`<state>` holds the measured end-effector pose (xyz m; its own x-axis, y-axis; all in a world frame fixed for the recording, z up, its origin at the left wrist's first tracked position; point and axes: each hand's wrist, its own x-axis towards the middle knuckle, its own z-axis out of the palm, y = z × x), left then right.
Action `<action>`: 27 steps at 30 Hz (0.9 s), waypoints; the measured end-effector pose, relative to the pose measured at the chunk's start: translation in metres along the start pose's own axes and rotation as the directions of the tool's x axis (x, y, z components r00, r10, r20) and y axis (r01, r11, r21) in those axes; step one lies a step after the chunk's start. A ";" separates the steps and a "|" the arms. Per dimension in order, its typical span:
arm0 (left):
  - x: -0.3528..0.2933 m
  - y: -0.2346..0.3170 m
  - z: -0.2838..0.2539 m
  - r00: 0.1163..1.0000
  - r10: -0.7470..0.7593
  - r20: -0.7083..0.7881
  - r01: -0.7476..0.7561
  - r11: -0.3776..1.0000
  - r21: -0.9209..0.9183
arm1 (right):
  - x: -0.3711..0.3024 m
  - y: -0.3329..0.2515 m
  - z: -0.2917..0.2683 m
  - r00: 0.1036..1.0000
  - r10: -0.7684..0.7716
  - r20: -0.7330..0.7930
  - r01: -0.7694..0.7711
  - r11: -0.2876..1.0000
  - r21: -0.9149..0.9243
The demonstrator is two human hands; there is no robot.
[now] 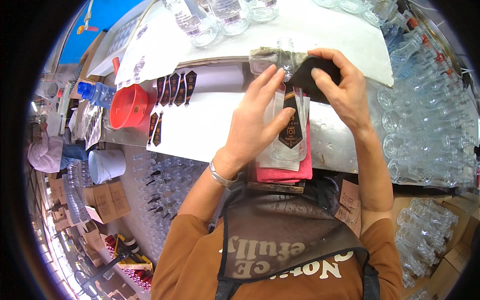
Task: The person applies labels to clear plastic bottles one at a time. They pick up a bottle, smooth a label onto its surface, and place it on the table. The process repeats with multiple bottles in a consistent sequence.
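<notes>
A clear glass bottle lies on its back in front of me, its neck pointing away. On its body sits a black pointed label with gold-orange print. Under the bottle are white sheets and a folded pink cloth; its neck rests by a rolled grey-green cloth. My right hand grips a black flat pad between thumb and fingers, just above the bottle's shoulder. My left hand has its fingers stretched out along the bottle's left side; whether it touches the glass I cannot tell.
Several black labels lie on a white backing sheet to the left. Beyond it stand a red bowl and finished-looking glass bottles. Many clear bottles are stacked at the right; more bottles stand lower left.
</notes>
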<state>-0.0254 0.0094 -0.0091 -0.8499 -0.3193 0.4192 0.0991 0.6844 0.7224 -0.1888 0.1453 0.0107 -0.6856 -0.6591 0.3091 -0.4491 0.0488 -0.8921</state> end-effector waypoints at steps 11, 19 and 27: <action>-0.004 -0.005 0.007 0.997 -0.070 -0.045 0.064 0.990 -0.126 | 0.032 -0.020 0.000 0.979 -0.153 0.136 0.177 0.968 -0.179; -0.004 -0.003 0.008 0.995 -0.079 -0.054 0.072 0.989 -0.127 | 0.038 -0.030 0.002 0.963 -0.203 0.175 0.237 0.950 -0.202; -0.008 -0.012 -0.005 0.915 -0.396 -0.073 0.296 0.785 -0.545 | -0.021 -0.037 -0.006 0.759 -0.492 0.426 0.596 0.789 -0.150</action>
<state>-0.0172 0.0008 -0.0181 -0.7797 -0.6108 0.1378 0.1083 0.0852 0.9905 -0.1615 0.1622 0.0395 -0.0549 -0.8442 0.5333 -0.8487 -0.2420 -0.4704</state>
